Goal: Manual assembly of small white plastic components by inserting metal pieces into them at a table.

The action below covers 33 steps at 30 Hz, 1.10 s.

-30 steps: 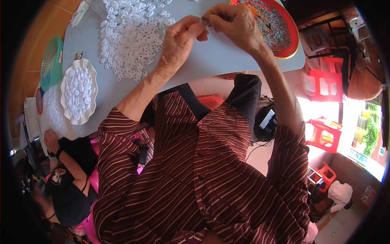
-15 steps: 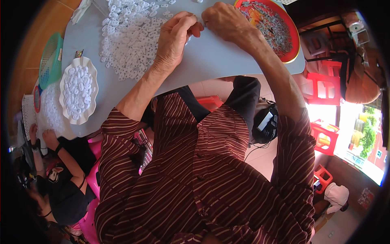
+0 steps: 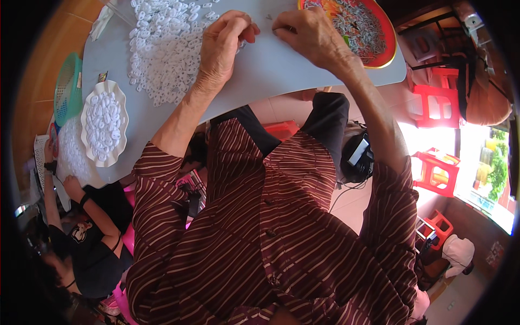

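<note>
The person's left hand lay curled on the grey counter, its fingers bent inward at the right edge of a heap of small white rings. The grip of that hand was clenched, with the thumb pressed to the fingertips near the far edge of the counter; whatever it pinched was too small to tell, though the nearest rings of the heap touched the hand's left side. The right hand rested just to the right, apart from the left by a narrow gap of bare counter. Its fingers pointed left toward the other hand and its grip was also drawn together at the tips, on something too small to make out.

Right of the right hand, touching its far side, stood a red tray with a yellow rim, filled with small pale and grey pieces. On the left part of the counter sat a white scalloped plate holding more white rings, and left of it, at the counter's edge, a green mesh basket. At the near left another person in a black top reached a hand up to the counter. Red plastic stools stood on the floor to the right.
</note>
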Each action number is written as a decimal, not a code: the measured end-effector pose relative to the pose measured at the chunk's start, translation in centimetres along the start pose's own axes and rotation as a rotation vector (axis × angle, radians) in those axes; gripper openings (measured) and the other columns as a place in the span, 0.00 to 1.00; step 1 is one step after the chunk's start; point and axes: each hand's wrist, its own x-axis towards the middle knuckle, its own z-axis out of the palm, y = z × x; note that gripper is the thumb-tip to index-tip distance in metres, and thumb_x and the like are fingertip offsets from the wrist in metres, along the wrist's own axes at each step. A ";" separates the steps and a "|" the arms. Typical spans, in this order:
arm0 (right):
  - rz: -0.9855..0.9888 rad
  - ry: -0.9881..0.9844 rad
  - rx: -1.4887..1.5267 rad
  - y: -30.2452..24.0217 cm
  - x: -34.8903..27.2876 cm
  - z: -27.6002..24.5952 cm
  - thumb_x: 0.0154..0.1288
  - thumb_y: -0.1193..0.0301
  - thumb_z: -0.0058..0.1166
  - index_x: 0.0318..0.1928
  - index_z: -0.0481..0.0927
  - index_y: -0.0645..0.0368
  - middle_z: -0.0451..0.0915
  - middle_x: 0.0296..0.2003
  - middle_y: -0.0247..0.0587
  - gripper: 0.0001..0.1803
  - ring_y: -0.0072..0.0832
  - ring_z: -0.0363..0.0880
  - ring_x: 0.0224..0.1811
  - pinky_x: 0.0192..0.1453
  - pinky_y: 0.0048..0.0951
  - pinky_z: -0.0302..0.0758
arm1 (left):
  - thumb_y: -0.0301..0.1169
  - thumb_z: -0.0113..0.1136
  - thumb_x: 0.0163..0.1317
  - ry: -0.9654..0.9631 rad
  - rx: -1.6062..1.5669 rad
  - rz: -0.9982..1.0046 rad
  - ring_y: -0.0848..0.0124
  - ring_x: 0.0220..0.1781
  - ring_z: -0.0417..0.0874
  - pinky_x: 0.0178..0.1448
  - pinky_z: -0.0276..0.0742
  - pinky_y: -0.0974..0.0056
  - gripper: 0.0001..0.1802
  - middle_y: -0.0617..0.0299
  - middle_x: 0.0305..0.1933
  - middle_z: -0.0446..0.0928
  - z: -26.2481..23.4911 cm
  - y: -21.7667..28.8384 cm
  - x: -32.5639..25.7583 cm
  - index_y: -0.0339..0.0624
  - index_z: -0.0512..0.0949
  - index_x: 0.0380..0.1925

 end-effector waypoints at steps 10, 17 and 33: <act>-0.211 -0.153 0.028 -1.2 2.1 3.1 0.54 0.77 0.57 0.32 0.82 0.63 0.79 0.26 0.44 0.05 0.39 0.79 0.29 0.36 0.33 0.76 | 0.27 0.52 0.61 0.069 -0.138 0.056 0.68 0.35 0.77 0.45 0.71 0.65 0.07 0.61 0.23 0.72 -1.9 1.6 1.2 0.34 0.74 0.30; -0.242 -0.361 -0.374 -4.1 3.5 2.5 0.53 0.81 0.53 0.27 0.80 0.66 0.79 0.25 0.51 0.03 0.43 0.80 0.29 0.34 0.37 0.77 | 0.28 0.53 0.61 0.155 -0.138 0.002 0.68 0.35 0.78 0.46 0.73 0.65 0.06 0.62 0.24 0.72 -1.2 1.8 0.9 0.35 0.75 0.31; 0.025 -0.289 0.007 -2.7 0.5 2.3 0.49 0.78 0.54 0.30 0.79 0.67 0.80 0.25 0.49 0.07 0.40 0.82 0.31 0.36 0.37 0.78 | 0.27 0.52 0.60 0.082 -0.085 0.016 0.69 0.34 0.76 0.45 0.71 0.66 0.06 0.61 0.23 0.71 -1.4 1.4 0.9 0.34 0.75 0.30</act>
